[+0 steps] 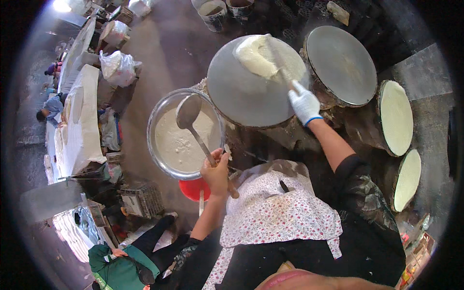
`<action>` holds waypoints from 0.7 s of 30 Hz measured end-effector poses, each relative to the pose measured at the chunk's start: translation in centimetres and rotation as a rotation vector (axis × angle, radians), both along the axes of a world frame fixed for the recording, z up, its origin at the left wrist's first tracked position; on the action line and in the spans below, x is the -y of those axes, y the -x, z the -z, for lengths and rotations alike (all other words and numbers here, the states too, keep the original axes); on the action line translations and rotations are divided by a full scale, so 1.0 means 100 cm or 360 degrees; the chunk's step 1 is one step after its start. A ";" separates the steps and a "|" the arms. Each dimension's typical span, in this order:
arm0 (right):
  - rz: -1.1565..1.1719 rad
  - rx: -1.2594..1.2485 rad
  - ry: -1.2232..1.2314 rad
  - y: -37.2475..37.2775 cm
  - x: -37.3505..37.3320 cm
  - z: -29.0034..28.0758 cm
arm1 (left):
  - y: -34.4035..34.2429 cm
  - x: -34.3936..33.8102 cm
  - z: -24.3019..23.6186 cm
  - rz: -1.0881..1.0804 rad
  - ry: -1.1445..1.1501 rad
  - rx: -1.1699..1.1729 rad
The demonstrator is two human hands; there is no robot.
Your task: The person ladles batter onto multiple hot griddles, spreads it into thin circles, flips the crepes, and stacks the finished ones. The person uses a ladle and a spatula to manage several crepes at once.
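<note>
My bare left hand [216, 170] is closed round the handle of a metal ladle [188, 112], whose bowl is over a steel pot [161, 162] of pale batter [169, 140]. My right hand [303, 104], in a white glove with a blue cuff, grips a long flat scraper [276, 55] on a large round griddle [241, 106]. Pale batter [251, 60] lies spread unevenly under and around the scraper on the griddle's far part.
More round griddles stand at the right, one bare [338, 63], two coated pale [396, 116] [406, 181]. A red container [190, 190] sits below the pot. Buckets [212, 14] stand behind. A co-worker in green [116, 263] is at lower left; others work along white-covered tables [77, 121].
</note>
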State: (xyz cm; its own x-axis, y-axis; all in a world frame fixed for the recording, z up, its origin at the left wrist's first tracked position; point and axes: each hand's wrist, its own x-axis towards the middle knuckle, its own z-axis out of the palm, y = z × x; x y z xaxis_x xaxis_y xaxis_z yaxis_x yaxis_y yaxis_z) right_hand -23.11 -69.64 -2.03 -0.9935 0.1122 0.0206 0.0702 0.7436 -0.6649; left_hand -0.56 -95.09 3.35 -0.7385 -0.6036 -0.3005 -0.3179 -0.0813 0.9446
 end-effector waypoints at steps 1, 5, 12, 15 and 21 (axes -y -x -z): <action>-0.0121 0.0206 -0.0215 0.000 -0.002 -0.003 | -0.003 -0.004 -0.002 0.0004 -0.0036 0.0114; -0.0549 0.0083 -0.0172 -0.001 -0.014 -0.006 | -0.020 -0.031 -0.003 0.0033 -0.0042 0.0135; -0.0672 0.0174 -0.0411 0.013 -0.045 -0.002 | -0.036 -0.078 -0.012 -0.0022 -0.0017 0.0289; -0.0916 -0.0141 -0.0333 0.025 -0.049 -0.010 | -0.037 -0.094 -0.016 -0.0010 0.0007 0.0032; -0.0749 -0.0132 -0.0544 0.042 -0.077 -0.013 | -0.039 -0.130 -0.024 -0.0161 -0.0171 -0.0012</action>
